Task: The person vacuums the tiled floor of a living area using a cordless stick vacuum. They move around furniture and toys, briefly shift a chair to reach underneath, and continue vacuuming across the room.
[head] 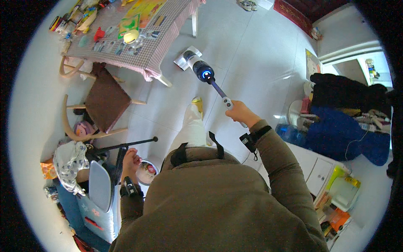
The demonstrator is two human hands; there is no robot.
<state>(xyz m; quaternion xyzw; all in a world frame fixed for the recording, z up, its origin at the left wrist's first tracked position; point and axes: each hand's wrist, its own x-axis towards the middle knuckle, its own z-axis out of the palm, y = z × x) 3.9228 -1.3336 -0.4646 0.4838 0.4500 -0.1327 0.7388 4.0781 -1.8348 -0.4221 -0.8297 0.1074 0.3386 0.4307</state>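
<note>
My right hand (pixel 241 112) is closed around the grey handle (pixel 228 103) of a cordless upright floor cleaner. Its thin dark tube leads to a black and white body (pixel 203 70) with a lit blue ring. The wide silver floor head (pixel 188 58) rests on the light tiles, close to a table's corner. At my left side, my left hand (pixel 131 160) hangs with curled fingers and nothing visible in it. Beside that hand is a round white bin (pixel 147 172) with rubbish inside. My foot in a yellow slipper (pixel 197 105) points towards the cleaner.
A table with a checked cloth (pixel 154 60) bears jars, packets and a yellow-lidded container (pixel 131 37). A brown-seated wooden chair (pixel 107 99) and a black bar (pixel 126 145) stand left. At right, dark clothing (pixel 346 94) is piled near a white cabinet (pixel 318 174). Shoes (pixel 247 5) lie far off.
</note>
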